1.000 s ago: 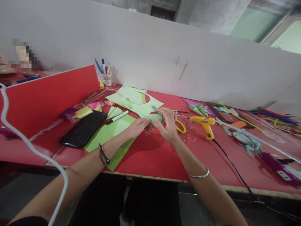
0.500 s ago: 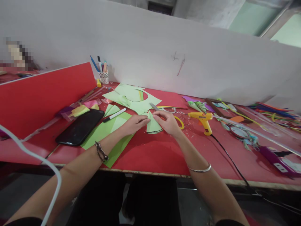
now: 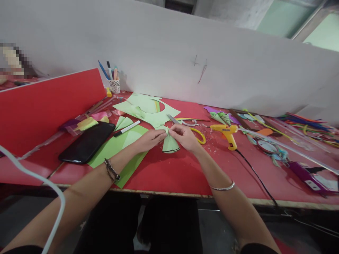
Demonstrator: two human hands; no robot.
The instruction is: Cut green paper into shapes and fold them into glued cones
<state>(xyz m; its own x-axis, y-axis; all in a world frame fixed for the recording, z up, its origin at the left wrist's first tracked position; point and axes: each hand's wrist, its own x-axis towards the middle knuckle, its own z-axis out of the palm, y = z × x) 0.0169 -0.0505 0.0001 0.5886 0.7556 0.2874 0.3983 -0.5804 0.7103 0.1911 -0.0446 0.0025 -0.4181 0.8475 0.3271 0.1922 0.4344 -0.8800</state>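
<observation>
Both of my hands pinch the pointed top of a small light green paper cone [image 3: 169, 144] with a dark line along its lower edge. My left hand [image 3: 149, 138] grips it from the left, my right hand [image 3: 184, 135] from the right. The cone stands a little above the red table [image 3: 172, 173], its wide end toward me. Yellow-handled scissors [image 3: 197, 134] lie just behind my right hand. A yellow glue gun [image 3: 227, 134] stands to the right of it, its black cord running toward the table's front edge.
Green paper sheets [image 3: 120, 148] and cut-out scraps [image 3: 147, 107] lie left and behind, with a white marker [image 3: 127, 128], a black phone [image 3: 86, 142] and a pen cup [image 3: 113, 84]. A red divider [image 3: 47, 106] stands left. Craft bits, sticks and a purple device [image 3: 308, 176] fill the right side.
My hands lifted the folded green paper off the table and drew it toward me; it now shows as a cone held by its tip. The view shifted slightly.
</observation>
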